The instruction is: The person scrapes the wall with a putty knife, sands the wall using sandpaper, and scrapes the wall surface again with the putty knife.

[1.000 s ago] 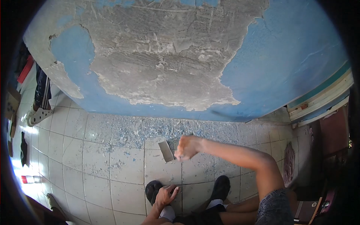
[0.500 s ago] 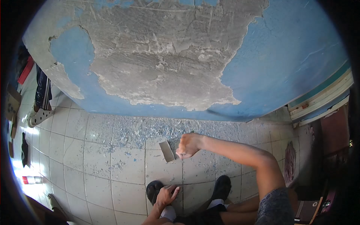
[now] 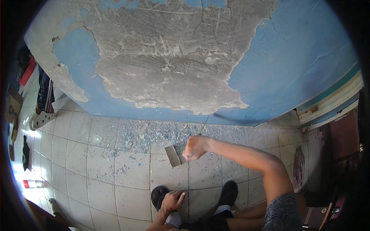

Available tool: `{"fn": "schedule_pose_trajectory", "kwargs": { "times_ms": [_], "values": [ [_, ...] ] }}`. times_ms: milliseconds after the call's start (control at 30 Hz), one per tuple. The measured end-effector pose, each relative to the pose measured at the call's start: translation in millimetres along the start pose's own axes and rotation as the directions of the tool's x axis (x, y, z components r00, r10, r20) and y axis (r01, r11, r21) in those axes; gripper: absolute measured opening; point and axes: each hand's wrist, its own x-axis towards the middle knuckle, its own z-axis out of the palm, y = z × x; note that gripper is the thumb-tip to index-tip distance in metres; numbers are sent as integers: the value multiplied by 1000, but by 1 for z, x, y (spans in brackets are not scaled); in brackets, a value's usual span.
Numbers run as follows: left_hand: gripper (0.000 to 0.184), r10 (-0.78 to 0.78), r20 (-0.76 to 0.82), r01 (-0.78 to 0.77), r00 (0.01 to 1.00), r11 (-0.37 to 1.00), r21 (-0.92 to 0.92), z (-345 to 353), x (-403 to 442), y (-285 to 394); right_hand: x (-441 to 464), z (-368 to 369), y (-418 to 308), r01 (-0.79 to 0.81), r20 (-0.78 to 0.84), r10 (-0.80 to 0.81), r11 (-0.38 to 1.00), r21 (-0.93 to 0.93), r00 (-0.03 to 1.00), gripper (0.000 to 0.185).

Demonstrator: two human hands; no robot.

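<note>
Presumably for reach, a thin rod (image 3: 205,124) is clasped in the closed right hand (image 3: 195,148), extending toward the blue wall's (image 3: 269,77) foot, near a grey angled piece (image 3: 172,156) on the floor (image 3: 131,200); left hand (image 3: 169,201) loosely open, seemingly empty

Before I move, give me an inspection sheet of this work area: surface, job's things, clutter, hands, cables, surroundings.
surface: tiled floor, paint flakes thickest along the wall
job's things: wall, blue paint partly gone, grey exposed; flat piece beside the right hand
clutter: dark item and red-marked bottle at far left
hands: right curled, contents hidden; left by the left shoe, thumb apart
cables: none certain; thin dark line between right hand and wall, unclear
surroundings: another person's clog at left
</note>
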Motion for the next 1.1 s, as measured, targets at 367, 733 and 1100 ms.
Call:
{"fn": "schedule_pose_trajectory", "kwargs": {
  "times_ms": [367, 733, 1100],
  "values": [
    [26, -52, 42, 53, 998, 999, -7, -4, -6, 4, 6, 6, -27, 88, -138, -86, 996, 3, 987, 27],
    [28, -18, 35, 18, 999, 1000, -15, 2, -6, -4, 7, -57, -49, -102, -758, 148, 989, 107, 636, 20],
    [29, -7, 20, 8, 1000, 1000, -23, 0, -11, -3, -38, -79, -35, 60, -972, 187, 982, 180, -145, 45]
  ]
}}
